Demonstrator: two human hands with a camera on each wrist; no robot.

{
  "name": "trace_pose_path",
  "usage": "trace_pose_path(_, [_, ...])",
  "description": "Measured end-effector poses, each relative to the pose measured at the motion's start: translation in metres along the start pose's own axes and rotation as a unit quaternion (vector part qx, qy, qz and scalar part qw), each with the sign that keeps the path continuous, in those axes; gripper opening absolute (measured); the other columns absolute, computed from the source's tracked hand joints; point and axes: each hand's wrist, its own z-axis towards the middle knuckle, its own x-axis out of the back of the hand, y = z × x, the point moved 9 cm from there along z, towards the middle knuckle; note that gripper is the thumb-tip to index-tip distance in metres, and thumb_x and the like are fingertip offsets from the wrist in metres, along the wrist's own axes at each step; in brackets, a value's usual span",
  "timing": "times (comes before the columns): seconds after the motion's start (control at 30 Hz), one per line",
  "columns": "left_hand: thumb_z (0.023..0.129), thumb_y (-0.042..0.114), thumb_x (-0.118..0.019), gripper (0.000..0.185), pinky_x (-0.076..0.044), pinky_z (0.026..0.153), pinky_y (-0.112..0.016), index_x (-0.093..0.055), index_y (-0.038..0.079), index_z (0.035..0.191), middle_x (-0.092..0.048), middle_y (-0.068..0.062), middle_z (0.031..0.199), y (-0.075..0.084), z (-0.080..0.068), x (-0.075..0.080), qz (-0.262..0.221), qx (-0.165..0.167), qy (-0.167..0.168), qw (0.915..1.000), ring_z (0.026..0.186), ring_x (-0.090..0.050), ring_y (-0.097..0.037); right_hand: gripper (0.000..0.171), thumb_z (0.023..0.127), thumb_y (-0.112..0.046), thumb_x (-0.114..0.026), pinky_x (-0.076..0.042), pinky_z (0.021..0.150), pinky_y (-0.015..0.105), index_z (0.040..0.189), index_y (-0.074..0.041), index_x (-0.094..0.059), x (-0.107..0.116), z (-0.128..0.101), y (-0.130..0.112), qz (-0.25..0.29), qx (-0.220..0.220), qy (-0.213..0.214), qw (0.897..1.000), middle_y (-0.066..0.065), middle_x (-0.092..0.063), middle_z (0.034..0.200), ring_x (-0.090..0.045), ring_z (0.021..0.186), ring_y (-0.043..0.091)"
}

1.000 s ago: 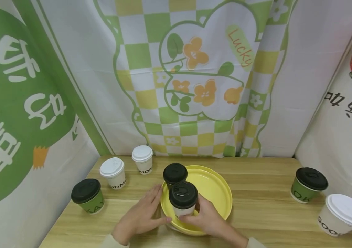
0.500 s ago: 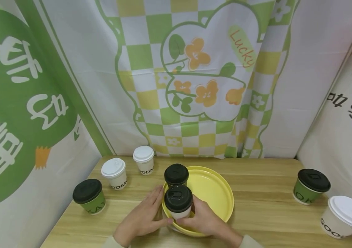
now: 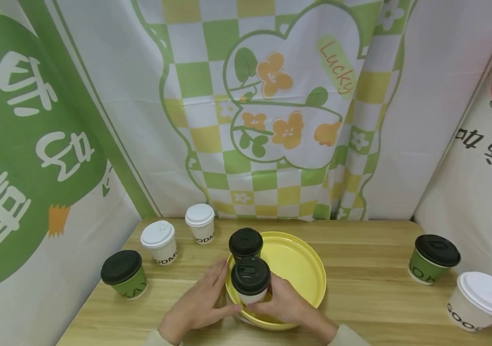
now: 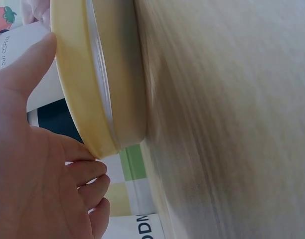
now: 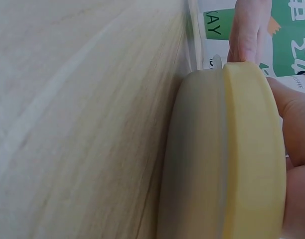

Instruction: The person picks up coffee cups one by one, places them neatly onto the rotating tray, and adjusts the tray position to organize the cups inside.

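Observation:
A yellow round tray (image 3: 302,269) lies on the table, and in the left wrist view a pale seam (image 4: 100,64) runs between its rim and the part below. My right hand (image 3: 289,302) grips a white paper coffee cup with a black lid (image 3: 251,276) over the tray's near left part. Directly behind it stands another black-lidded cup (image 3: 246,242), its body mostly hidden. My left hand (image 3: 200,298) rests against the tray's left side with fingers extended, its thumb at the near rim beside the gripped cup. Both wrist views show the tray's side (image 5: 254,149) close up.
Left of the tray stand a green black-lidded cup (image 3: 123,274) and two white cups, one nearer (image 3: 159,241) and one farther back (image 3: 200,223). Toward the right edge are another green cup (image 3: 434,259) and a larger white-lidded cup (image 3: 481,302). Printed curtains enclose the wooden table (image 3: 367,269).
The gripped cup and my right hand have shifted slightly left on the tray since one second ago, and the cup's lid has turned a little. My left hand stays at the tray's side.

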Motion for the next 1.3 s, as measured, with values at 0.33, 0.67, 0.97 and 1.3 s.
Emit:
trace_pose_path(0.33, [0.096,0.073,-0.057,0.107,-0.032,0.13,-0.055,-0.026,-0.002,0.165,-0.021,-0.021,0.175,-0.005,-0.002,-0.002,-0.004,0.012,-0.004,0.9999,0.163,-0.024,-0.036,0.076,0.088,-0.035,-0.087,-0.05,0.114,0.061,0.15,-0.008,-0.052,0.017,-0.011,-0.006,-0.071,-0.01,0.018,0.997,0.014,-0.062,0.149,-0.057,0.142,0.038])
trace_pose_path(0.67, [0.096,0.072,-0.059,0.107,-0.032,0.13,-0.055,-0.026,-0.002,0.165,-0.02,-0.022,0.175,-0.007,-0.001,0.004,0.006,0.0,0.002,1.0,0.162,-0.026,-0.04,0.091,0.089,-0.039,-0.086,-0.039,0.124,0.054,0.158,-0.001,-0.042,0.076,-0.046,-0.003,-0.072,-0.099,0.124,0.985,0.02,-0.048,0.162,-0.045,0.152,0.042])
trace_pose_path(0.97, [0.097,0.07,-0.059,0.105,-0.033,0.129,-0.055,-0.024,-0.003,0.166,-0.019,-0.023,0.175,-0.011,0.002,0.007,0.006,-0.012,-0.016,0.9998,0.162,-0.025,-0.041,0.1,0.091,-0.056,-0.078,-0.042,0.122,0.055,0.163,-0.004,-0.032,0.13,-0.097,0.009,-0.091,-0.176,0.166,0.966,0.024,-0.037,0.168,-0.038,0.155,0.046])
trace_pose_path(1.3, [0.104,0.063,-0.051,0.093,-0.032,0.13,-0.055,-0.026,-0.002,0.165,-0.024,-0.022,0.174,-0.018,-0.002,0.012,0.008,0.004,-0.011,0.9999,0.161,-0.028,-0.041,0.113,0.094,-0.067,-0.068,-0.041,0.121,0.062,0.166,0.004,-0.018,0.178,-0.176,0.06,-0.126,-0.311,0.175,0.926,0.034,-0.028,0.168,-0.031,0.153,0.055])
